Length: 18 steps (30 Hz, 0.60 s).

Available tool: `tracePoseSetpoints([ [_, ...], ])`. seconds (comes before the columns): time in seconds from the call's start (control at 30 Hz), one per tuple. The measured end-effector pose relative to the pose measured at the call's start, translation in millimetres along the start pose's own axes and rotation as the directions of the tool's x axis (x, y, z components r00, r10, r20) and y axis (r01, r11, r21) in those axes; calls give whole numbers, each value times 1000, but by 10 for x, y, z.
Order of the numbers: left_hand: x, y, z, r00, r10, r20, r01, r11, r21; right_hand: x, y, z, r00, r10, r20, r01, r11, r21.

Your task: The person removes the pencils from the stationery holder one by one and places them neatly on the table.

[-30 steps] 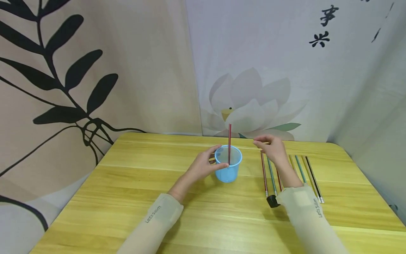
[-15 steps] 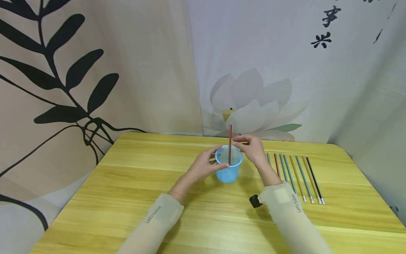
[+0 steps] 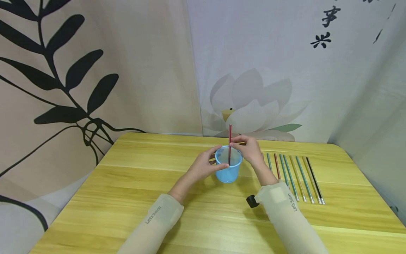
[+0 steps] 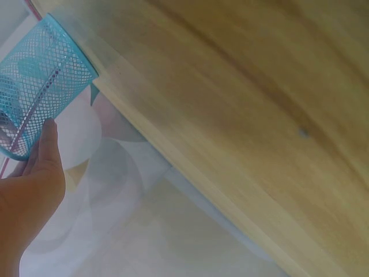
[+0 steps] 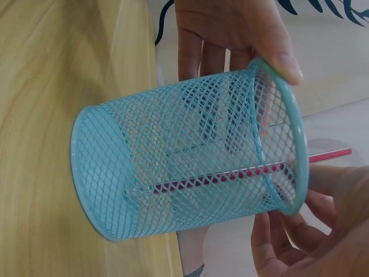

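My left hand (image 3: 202,163) grips the light blue mesh pen holder (image 3: 227,175) around its left side, with the thumb along the near rim. The holder is upright on the table. A dark red pencil (image 3: 230,132) stands inside it and sticks up well above the rim. At the rim's right side, my right hand (image 3: 251,151) has its thumb and index fingertips at the pencil, with a gap between the two. In the right wrist view the thumb lies right beside the pencil (image 5: 331,154) and the other fingers are bent outside the holder's rim.
To the right, several pencils lie in a row on the wooden table (image 3: 136,197), among them a teal pencil (image 3: 306,180) and a black pencil (image 3: 314,180). My right forearm covers part of the row. A printed curtain (image 3: 152,70) hangs behind the table's far edge.
My right hand has moved left from above the row of pencils to the pencil in the pen holder. My left hand, the holder and that pencil have stayed in place.
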State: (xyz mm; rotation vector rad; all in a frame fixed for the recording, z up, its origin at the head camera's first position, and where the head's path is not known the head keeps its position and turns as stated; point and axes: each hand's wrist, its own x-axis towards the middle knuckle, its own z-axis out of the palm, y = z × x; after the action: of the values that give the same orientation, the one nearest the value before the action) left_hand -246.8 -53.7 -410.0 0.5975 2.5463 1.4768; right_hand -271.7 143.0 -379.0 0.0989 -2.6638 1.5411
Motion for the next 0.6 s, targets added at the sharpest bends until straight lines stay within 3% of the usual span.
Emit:
tracePoseSetpoints([
  [0.3, 5, 5, 14, 1000, -8, -14, 8, 1000, -2, -16, -66, -57, 995, -77, -68, 81, 995, 55],
  [0.6, 2, 14, 16, 1000, -4, -15, 4, 1000, 6, -63, -275, -315, 987, -111, -115, 128, 979, 157],
])
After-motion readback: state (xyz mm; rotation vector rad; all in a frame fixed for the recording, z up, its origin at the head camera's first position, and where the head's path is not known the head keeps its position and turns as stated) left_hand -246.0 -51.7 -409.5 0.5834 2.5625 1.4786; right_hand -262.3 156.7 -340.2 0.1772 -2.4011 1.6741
